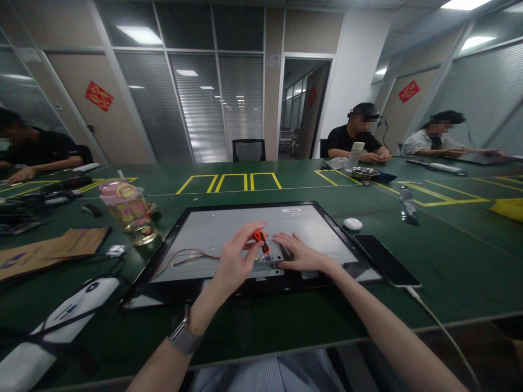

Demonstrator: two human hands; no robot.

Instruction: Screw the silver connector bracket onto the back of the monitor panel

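Note:
A flat display panel point(245, 223) lies with its grey metal back up and a black frame around it. My left hand point(241, 251) is closed around an orange and black screwdriver point(260, 237). The screwdriver leans, its tip pointing down at a small bracket or board point(269, 261) near the panel's front edge. Close to that tip, my right hand point(300, 253) rests on the panel with fingers spread, holding nothing that I can see. Thin coloured wires point(183, 255) run over the panel to the left. Whether the tip sits in a screw is too small to tell.
Right of the panel lie a phone point(386, 258) on a white cable and a white earbud case point(353, 224). A pink-lidded bottle point(128, 209), a brown paper bag point(57, 247) and a white device with a strap point(69, 316) stand left. Several people sit around the green table point(457, 261).

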